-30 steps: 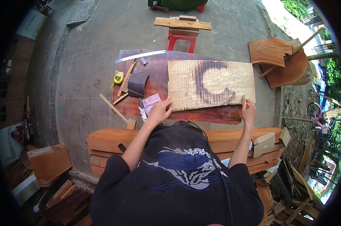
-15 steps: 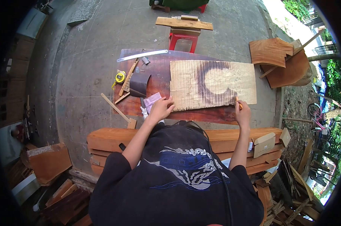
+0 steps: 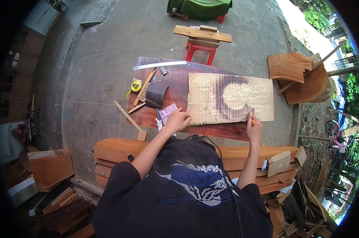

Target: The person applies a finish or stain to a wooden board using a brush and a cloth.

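Note:
A ribbed tan sheet (image 3: pixel 259 91), like corrugated cardboard, lies on a reddish-brown wooden board (image 3: pixel 175 81) and carries a dark C-shaped mark. My left hand (image 3: pixel 178 120) rests at its lower left corner, fingers loosely apart, with a pink packet (image 3: pixel 168 111) just beside it. In a closed grip, my right hand (image 3: pixel 255 129) has a small tool with an orange handle (image 3: pixel 253 122) at the sheet's lower right edge. The tool's working end is too small to make out.
On the board's left lie a steel ruler (image 3: pixel 159 65), a yellow tape measure (image 3: pixel 136 85), a dark curved sheet (image 3: pixel 156 96) and wooden strips (image 3: pixel 147 85). Beyond stands a red stool (image 3: pixel 203 52) bearing planks. Thick timbers (image 3: pixel 116 146) lie near my body; wood slabs (image 3: pixel 288 65) are at right.
The view has tilted, so the board and everything on it appear lower and slightly to the right. Both hands keep about the same places at the tan sheet.

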The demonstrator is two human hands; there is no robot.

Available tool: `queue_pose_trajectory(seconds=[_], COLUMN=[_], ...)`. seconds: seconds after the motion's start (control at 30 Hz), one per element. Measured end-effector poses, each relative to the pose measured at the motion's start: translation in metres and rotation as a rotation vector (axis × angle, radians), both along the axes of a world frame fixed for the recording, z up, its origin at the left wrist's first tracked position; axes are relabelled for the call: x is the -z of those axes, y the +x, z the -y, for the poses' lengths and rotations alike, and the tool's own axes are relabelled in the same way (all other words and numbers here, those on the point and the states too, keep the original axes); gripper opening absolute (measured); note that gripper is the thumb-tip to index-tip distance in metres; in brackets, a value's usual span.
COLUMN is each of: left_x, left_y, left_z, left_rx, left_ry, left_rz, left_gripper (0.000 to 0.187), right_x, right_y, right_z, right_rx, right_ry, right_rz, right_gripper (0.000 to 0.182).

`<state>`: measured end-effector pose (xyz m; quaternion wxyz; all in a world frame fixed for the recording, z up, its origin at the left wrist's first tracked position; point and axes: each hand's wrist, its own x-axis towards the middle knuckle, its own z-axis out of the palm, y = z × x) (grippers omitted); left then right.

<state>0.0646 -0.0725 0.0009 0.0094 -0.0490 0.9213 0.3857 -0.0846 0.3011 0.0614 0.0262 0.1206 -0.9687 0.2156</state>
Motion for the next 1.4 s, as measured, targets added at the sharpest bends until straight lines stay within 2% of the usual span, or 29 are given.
queue_pose_trajectory(seconds=[0.1, 0.17, 0.27, 0.3, 0.33, 0.37, 0.4, 0.43, 0.53, 0.6, 0.67, 0.77, 0.83, 0.87, 0.9, 0.97, 1.07, 1.13, 1.2, 1.27, 1.33, 1.37, 1.4], left_x=[0.007, 0.004, 0.007, 0.009, 0.013, 0.015, 0.015, 0.014, 0.005, 0.003, 0.005, 0.004, 0.006, 0.008, 0.011, 0.016, 0.01, 0.005, 0.001, -0.001, 0.001, 0.004, 0.007], left_y=[0.0, -0.001, -0.005, -0.004, -0.002, 0.0, 0.001, 0.0, -0.002, -0.003, -0.003, -0.004, -0.002, -0.002, -0.003, -0.003, -0.006, -0.007, -0.008, -0.006, -0.004, -0.004, -0.004], left_z=[0.002, 0.003, 0.01, 0.011, 0.01, 0.009, 0.01, 0.012, 0.018, 0.021, 0.022, 0.026, 0.027, 0.027, 0.027, 0.026, 0.025, 0.023, 0.021, 0.017, 0.012, 0.01, 0.008], left_rx=[0.021, 0.037, 0.111, 0.099, 0.088, 0.077, 0.085, 0.095, 0.146, 0.17, 0.172, 0.198, 0.203, 0.204, 0.199, 0.188, 0.202, 0.192, 0.176, 0.155, 0.119, 0.1, 0.081], left_ry=[-0.005, -0.004, -0.018, -0.017, -0.013, -0.006, -0.003, 0.001, 0.018, 0.017, 0.008, 0.015, 0.003, -0.002, 0.008, 0.024, 0.016, 0.0, -0.02, -0.037, -0.049, -0.057, -0.067], left_rz=[-0.016, -0.001, 0.162, 0.087, 0.012, -0.061, -0.054, -0.048, -0.001, 0.003, -0.029, -0.037, -0.07, -0.088, -0.092, -0.095, -0.087, -0.066, -0.054, -0.052, -0.048, -0.047, -0.043], left_gripper=[0.024, 0.024, 0.031, 0.028, 0.025, 0.023, 0.023, 0.023, 0.022, 0.022, 0.021, 0.02, 0.02, 0.02, 0.02, 0.019, 0.019, 0.019, 0.019, 0.02, 0.021, 0.021, 0.022], right_x=[-0.003, -0.013, 0.003, 0.009, 0.01, 0.009, 0.01, 0.006, 0.0, -0.014, -0.018, 0.003, 0.015, 0.015, 0.008, 0.015, 0.0, -0.008, 0.002, 0.008, 0.012, 0.02, 0.021], right_y=[0.051, 0.077, 0.065, 0.056, 0.045, 0.032, 0.025, 0.022, 0.043, 0.078, 0.101, 0.083, 0.06, 0.049, 0.043, 0.049, 0.086, 0.112, 0.108, 0.083, 0.054, 0.042, 0.039], right_z=[0.086, 0.122, 0.102, 0.083, 0.063, 0.042, 0.026, 0.024, 0.066, 0.122, 0.145, 0.105, 0.053, 0.031, 0.023, 0.026, 0.092, 0.122, 0.109, 0.067, 0.02, 0.001, -0.001], right_rx=[-0.279, -0.529, -0.486, -0.265, -0.059, 0.03, 0.026, 0.096, -0.002, -0.185, -0.412, -0.29, 0.127, 0.234, 0.161, 0.104, -0.094, -0.286, -0.301, -0.088, 0.161, 0.13, 0.115], right_ry=[0.014, -0.195, -0.407, -0.528, -0.539, -0.45, -0.31, -0.091, 0.041, 0.027, -0.105, -0.466, -0.544, -0.46, -0.189, -0.091, -0.048, -0.208, -0.521, -0.453, -0.493, -0.336, -0.222], right_rz=[0.129, 0.276, 0.317, 0.422, 0.447, 0.383, 0.089, -0.08, 0.033, 0.177, 0.247, 0.263, 0.376, 0.283, -0.059, -0.016, 0.114, 0.248, 0.411, 0.33, 0.326, 0.066, 0.018], right_gripper=[0.014, 0.013, 0.013, 0.016, 0.017, 0.017, 0.021, 0.019, 0.017, 0.015, 0.014, 0.015, 0.017, 0.019, 0.02, 0.02, 0.018, 0.016, 0.015, 0.016, 0.017, 0.018, 0.018])
